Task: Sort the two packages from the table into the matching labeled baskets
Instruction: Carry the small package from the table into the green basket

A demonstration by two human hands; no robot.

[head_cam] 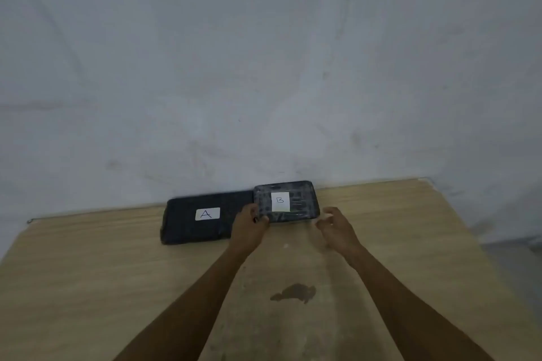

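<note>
Two dark wrapped packages lie at the far edge of the wooden table point(88, 272), against the wall. Package A point(187, 226) is the larger one, on the left, with a white label marked A. Package B point(299, 199) is smaller, shiny, with a white label marked B, and looks slightly raised at its near side. My left hand point(250, 224) grips the near left corner of package B, thumb on top. My right hand point(337, 227) hovers just off its near right corner, fingers apart, holding nothing. No baskets are in view.
A grey-white wall point(264, 67) rises directly behind the packages. A dark stain point(294, 293) marks the table between my forearms. The table's right edge drops off to a grey floor point(513, 267).
</note>
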